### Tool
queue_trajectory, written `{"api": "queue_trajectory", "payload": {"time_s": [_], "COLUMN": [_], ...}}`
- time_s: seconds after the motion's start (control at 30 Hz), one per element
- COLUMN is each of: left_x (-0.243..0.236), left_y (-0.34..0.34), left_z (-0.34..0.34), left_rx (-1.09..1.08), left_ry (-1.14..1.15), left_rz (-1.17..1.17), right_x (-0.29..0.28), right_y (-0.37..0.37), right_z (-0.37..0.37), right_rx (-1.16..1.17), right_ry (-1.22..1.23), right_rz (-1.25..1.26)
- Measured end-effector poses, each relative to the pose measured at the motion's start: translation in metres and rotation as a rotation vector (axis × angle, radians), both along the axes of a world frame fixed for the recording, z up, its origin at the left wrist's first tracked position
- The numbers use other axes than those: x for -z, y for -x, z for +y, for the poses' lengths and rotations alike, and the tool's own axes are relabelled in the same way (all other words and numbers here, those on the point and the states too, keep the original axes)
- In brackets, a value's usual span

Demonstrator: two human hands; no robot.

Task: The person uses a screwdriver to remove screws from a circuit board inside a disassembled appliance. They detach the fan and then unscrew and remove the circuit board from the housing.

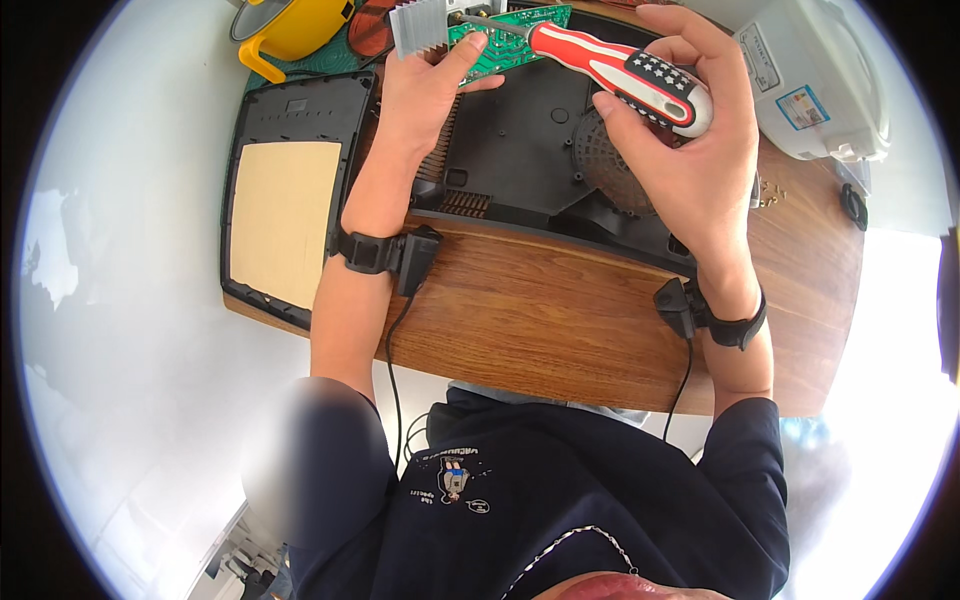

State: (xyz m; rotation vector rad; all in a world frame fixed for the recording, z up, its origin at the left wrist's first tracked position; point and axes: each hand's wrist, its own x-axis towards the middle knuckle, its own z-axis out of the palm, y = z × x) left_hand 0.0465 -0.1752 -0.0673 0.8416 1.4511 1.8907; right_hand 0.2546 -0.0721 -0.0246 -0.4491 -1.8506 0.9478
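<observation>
My left hand (420, 95) grips a green circuit board (505, 50) with a finned silver heat sink (420, 30) at its left end, its thumb pressed on the board's face. In my right hand (700, 140) is a screwdriver (610, 65) with a red and white handle and a black, star-patterned grip. Its shaft points left, and the tip meets parts at the top of the board; exact contact is too small to tell. Below both hands lies a black plastic housing (510, 140) with slotted vents and a round grille (610, 165).
To the left rests a black panel (300, 110) with a beige sheet (285, 220) on it. Behind it stand a yellow pot (310, 40) and a red object (370, 30). A white appliance (815, 80) occupies the right, near loose brass screws (772, 192) and a small black piece (853, 206).
</observation>
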Motion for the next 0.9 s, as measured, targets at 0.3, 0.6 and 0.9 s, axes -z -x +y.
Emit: {"api": "queue_trajectory", "payload": {"time_s": [0.3,0.6,0.9], "left_x": [0.028,0.026,0.022], "left_y": [0.023,0.024,0.019], "left_z": [-0.004,-0.004,-0.001], "left_rx": [0.051,0.076,0.074], "left_ry": [-0.029,-0.042,-0.077], "left_rz": [0.089,0.099,0.071], "right_x": [-0.05,-0.039,-0.019], "right_y": [-0.021,-0.015,-0.011], "right_z": [-0.025,-0.027,-0.011], "right_rx": [-0.094,-0.032,-0.059], "right_ry": [-0.127,-0.054,0.126], "right_rz": [-0.305,-0.175,-0.09]}}
